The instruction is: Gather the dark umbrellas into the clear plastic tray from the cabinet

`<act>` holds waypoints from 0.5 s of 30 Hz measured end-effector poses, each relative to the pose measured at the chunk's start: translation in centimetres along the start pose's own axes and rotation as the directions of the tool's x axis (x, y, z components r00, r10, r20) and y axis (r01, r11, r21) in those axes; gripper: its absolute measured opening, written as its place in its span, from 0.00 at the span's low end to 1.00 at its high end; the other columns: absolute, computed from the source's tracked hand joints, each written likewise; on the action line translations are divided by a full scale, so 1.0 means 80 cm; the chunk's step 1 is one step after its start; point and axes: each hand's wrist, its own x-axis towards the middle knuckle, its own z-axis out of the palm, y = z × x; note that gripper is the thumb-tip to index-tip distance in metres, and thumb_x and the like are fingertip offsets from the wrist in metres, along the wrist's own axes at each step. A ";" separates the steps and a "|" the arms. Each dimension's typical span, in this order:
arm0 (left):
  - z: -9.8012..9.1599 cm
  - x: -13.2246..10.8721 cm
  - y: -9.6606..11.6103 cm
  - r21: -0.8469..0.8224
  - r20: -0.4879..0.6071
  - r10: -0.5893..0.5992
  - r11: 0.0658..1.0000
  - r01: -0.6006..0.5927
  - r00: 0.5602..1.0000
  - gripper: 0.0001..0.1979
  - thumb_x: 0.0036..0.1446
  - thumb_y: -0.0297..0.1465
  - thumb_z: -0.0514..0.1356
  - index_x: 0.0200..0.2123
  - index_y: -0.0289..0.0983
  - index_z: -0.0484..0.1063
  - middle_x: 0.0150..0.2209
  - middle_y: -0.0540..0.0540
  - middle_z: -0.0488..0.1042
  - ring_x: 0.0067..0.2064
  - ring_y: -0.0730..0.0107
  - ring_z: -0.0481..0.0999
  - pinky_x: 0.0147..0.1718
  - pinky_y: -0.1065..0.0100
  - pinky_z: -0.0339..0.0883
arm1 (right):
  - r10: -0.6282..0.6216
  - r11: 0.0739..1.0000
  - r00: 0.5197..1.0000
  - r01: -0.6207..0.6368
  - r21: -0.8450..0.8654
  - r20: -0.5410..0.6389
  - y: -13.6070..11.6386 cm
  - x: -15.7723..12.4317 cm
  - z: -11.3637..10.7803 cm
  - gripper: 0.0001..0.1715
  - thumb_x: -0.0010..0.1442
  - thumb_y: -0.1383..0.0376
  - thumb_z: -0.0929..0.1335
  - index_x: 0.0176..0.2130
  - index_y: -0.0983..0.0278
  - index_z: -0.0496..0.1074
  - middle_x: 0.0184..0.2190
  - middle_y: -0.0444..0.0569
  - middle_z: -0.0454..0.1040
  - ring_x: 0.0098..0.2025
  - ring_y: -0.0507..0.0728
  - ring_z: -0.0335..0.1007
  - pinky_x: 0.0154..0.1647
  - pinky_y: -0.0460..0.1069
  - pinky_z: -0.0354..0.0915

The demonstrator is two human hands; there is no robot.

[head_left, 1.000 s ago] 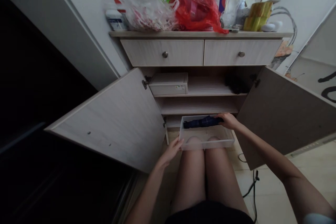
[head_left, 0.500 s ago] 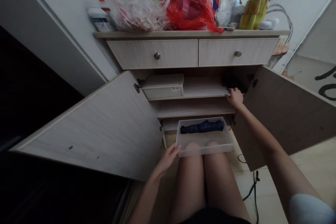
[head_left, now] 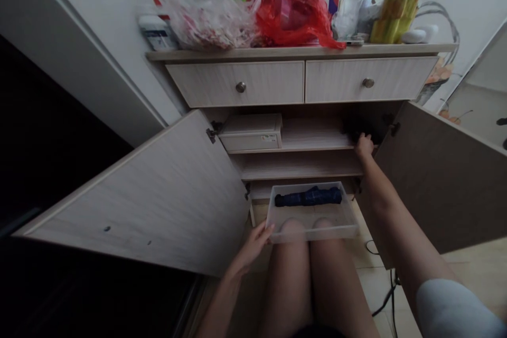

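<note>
A clear plastic box rests across the knees, and a folded dark blue umbrella lies along its far side. My left hand is closed on the box's near left corner, thumb over the rim. At the right end of the upper cabinet shelf, my right hand reaches in with its fingers curled at a dark object. Shadow hides that object's shape, and the fingertips are partly hidden.
Both cabinet doors, left and right, stand swung outward. A white drawer box sits at the shelf's left. Above are two closed drawers. Bags, including a red plastic bag, crowd the cabinet top. Black cables lie on the floor.
My right hand has moved from the shelf's front edge a little farther in, to the dark object. The left hand keeps its hold on the box. The camera view has shifted slightly.
</note>
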 end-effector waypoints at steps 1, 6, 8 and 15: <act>0.000 0.000 0.000 0.000 0.003 0.002 1.000 -0.002 1.000 0.35 0.50 0.57 0.61 0.52 0.37 0.75 0.48 0.40 0.78 0.50 0.53 0.73 0.46 0.60 0.66 | 0.019 0.998 1.000 -0.019 0.057 -0.015 0.003 0.000 -0.002 0.26 0.58 0.73 0.64 0.56 0.75 0.68 0.53 0.72 0.68 0.52 0.68 0.71 0.52 0.59 0.66; -0.001 0.000 -0.004 0.013 0.010 0.021 1.000 -0.022 1.000 0.33 0.52 0.55 0.59 0.51 0.37 0.75 0.47 0.40 0.78 0.50 0.53 0.73 0.45 0.61 0.65 | 0.208 0.862 0.978 -0.189 0.470 0.011 0.018 -0.006 -0.023 0.24 0.55 0.69 0.69 0.52 0.71 0.74 0.46 0.63 0.75 0.52 0.64 0.72 0.56 0.57 0.66; -0.001 0.000 -0.004 0.014 0.001 0.021 1.000 -0.021 1.000 0.33 0.52 0.55 0.60 0.51 0.37 0.75 0.48 0.40 0.78 0.49 0.54 0.72 0.45 0.61 0.65 | 0.265 0.746 0.959 -0.269 0.609 0.099 0.020 -0.015 -0.034 0.25 0.54 0.68 0.71 0.52 0.71 0.73 0.43 0.59 0.77 0.47 0.61 0.75 0.51 0.54 0.70; 0.003 0.000 -0.002 0.006 0.016 0.017 1.000 -0.018 1.000 0.38 0.50 0.57 0.60 0.55 0.36 0.73 0.48 0.40 0.77 0.48 0.55 0.72 0.43 0.63 0.65 | 0.111 0.531 0.948 -0.309 0.789 0.297 0.037 -0.068 -0.080 0.17 0.52 0.69 0.73 0.44 0.66 0.75 0.34 0.51 0.78 0.34 0.54 0.76 0.33 0.46 0.75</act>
